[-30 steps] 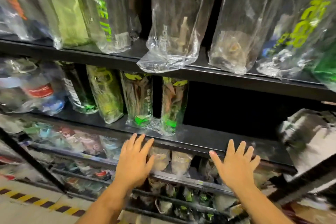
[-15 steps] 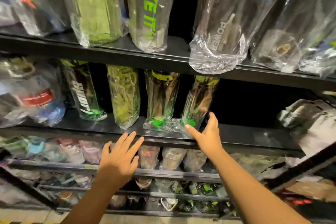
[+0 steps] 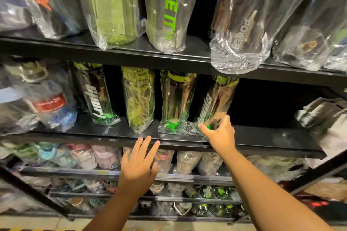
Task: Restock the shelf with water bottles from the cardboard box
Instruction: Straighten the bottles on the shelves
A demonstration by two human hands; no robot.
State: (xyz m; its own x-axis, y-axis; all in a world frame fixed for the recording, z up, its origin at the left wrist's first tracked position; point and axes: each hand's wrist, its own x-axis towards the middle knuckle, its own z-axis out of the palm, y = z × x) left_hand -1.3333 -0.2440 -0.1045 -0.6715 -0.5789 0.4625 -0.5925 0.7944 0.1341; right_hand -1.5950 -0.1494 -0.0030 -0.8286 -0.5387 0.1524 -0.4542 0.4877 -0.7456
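**Fingers [image 3: 226, 121] and thumb clasp the foot of the end bottle**

Fingers of the right hand [image 3: 220, 135] curl over one side of the end bottle [image 3: 218, 99] and the thumb presses the other, low on its plastic-wrapped base. Motion blur hides how firm the hold is. That bottle leans to the right with its base on the middle shelf [image 3: 272, 137], last in a row. To its left stand three wrapped bottles [image 3: 139, 99], and the nearest one's crumpled wrapping touches it. Well to its right, at the shelf's far end, sits a grey bundle [image 3: 326, 118].

The left hand [image 3: 138, 169] is flat and spread and holds nothing. Its fingertips reach the front lip of the same shelf, in front of the lower shelves [image 3: 187, 177] packed with small wrapped goods.

Close above the end bottle runs the upper shelf [image 3: 131, 56]. A loose plastic bag [image 3: 238, 58] around a large bottle overhangs that shelf's edge just above the end bottle's top. A large jug [image 3: 47, 103] with a red label fills the left end of the middle shelf.
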